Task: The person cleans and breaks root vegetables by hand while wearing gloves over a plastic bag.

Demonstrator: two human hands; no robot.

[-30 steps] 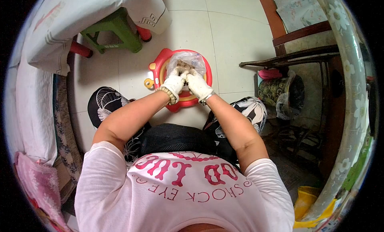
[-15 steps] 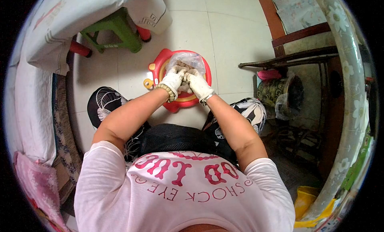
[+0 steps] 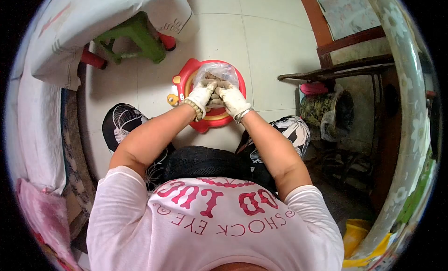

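Note:
My left hand, in a white glove with a beaded bracelet at the wrist, meets my right hand, also gloved, with a metal bangle. Their fingertips are pressed together; whatever they pinch is too small to name. Below them sits a round red and yellow child's seat with animal-like trim. On its far half lies a clear plastic bag holding small brown pieces, possibly peanuts in the shell. Between my wrists, more small brown-grey pieces show on the seat.
A green plastic stool stands partly under a cloth-covered table at the upper left. To the right are a wooden frame, a patterned round container and a yellow bag. Pale tiles cover the floor.
Both gloved hands stay over the seat with fingertips together. Their fingers have shifted slightly, and more brown-grey pieces show between the wrists.

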